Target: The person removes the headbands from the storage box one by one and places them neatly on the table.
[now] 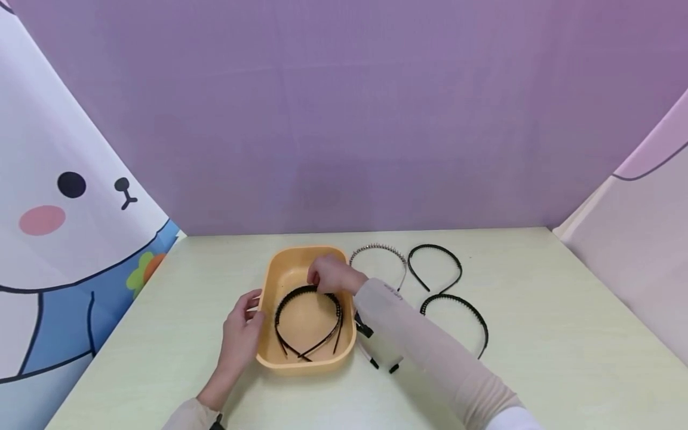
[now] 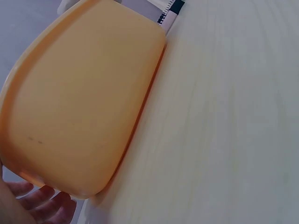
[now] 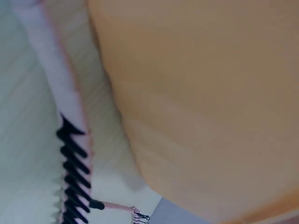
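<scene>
A yellow-orange plastic basin [image 1: 306, 369] stands on the table, with several thin black headbands [image 1: 278, 316] lying overlapped inside it. My left hand [image 1: 242, 331] rests against the basin's left side, its fingers along the outer wall; the left wrist view shows these fingertips [image 2: 49, 205] beside the basin's wall. Reaching in over the right rim, my right hand [image 1: 332, 273] has its fingers curled at the arch of a black headband, which it pinches. The fingertips are partly hidden by the hand itself. In the right wrist view the basin's outer wall [image 3: 196, 102] fills most of the picture.
Right of the basin lie a pale spiked headband [image 1: 378, 246], a black toothed headband [image 1: 460, 266] and another black one [image 1: 481, 319]. Black-tipped headband ends [image 1: 373, 362] show beneath the right sleeve [image 1: 430, 352]. A purple cloth backdrop [image 1: 344, 149] rises behind the table.
</scene>
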The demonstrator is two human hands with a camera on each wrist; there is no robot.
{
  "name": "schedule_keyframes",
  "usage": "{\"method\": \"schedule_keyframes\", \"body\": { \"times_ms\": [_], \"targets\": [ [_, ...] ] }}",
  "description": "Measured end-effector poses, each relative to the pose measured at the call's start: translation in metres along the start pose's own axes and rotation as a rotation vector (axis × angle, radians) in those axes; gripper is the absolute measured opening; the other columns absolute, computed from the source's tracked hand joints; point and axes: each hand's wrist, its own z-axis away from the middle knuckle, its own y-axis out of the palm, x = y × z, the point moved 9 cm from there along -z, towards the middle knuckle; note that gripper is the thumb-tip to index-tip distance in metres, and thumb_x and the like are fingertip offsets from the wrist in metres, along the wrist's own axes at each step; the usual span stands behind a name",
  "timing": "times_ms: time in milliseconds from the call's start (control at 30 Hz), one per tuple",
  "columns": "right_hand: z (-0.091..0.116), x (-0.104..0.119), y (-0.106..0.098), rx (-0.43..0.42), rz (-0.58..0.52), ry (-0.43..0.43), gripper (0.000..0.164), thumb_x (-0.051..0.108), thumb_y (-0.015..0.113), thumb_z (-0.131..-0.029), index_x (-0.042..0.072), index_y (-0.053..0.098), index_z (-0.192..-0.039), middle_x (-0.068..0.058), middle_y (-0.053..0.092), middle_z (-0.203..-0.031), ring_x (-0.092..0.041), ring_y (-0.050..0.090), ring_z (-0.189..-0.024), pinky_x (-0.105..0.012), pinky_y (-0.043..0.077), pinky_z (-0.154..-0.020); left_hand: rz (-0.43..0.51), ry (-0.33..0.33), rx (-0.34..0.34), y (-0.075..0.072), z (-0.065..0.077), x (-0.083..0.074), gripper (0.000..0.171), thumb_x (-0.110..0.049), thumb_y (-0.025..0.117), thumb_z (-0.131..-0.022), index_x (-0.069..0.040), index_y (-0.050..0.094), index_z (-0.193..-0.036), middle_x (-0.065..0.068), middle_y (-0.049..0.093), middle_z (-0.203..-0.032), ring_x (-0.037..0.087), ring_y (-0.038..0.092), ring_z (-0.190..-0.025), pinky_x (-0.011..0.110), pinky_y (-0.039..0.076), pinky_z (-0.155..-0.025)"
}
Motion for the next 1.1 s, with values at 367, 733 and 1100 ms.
{"method": "schedule_keyframes", "body": {
  "times_ms": [367,733,1100],
  "targets": [
    [0.003,0.003,-0.003,-0.019,-0.023,-0.026,0.031,-0.012,0.062,-0.074,0.005,0.075,-0.097,-0.007,0.072,-0.098,-0.019,0.066,-0.094,-0.026,0.053,-0.079,0.007,-0.009,0.007,0.001,0.000,0.000,0.042,-0.007,0.045,-0.092,-0.004,0.049,-0.134,0.018,0.058,-0.123,0.027,0.057,-0.102,0.022,0.046,-0.076],
    [0.004,0.004,-0.009,-0.003,-0.071,-0.052,0.030,-0.011,0.061,-0.076,0.004,0.074,-0.098,-0.008,0.073,-0.097,-0.019,0.067,-0.092,-0.022,0.052,-0.075,0.016,0.000,0.011,0.000,0.001,-0.002,0.042,-0.006,0.045,-0.093,-0.003,0.049,-0.134,0.019,0.057,-0.123,0.027,0.057,-0.102,0.022,0.046,-0.076],
    [0.010,0.001,-0.028,0.000,-0.108,-0.055,0.032,-0.007,0.060,-0.081,0.007,0.072,-0.107,-0.005,0.072,-0.104,-0.016,0.066,-0.094,-0.023,0.052,-0.077,0.011,-0.014,0.017,0.001,0.001,-0.001,0.042,-0.007,0.045,-0.093,-0.004,0.048,-0.134,0.019,0.057,-0.123,0.027,0.057,-0.101,0.022,0.046,-0.077]
  ]
}}
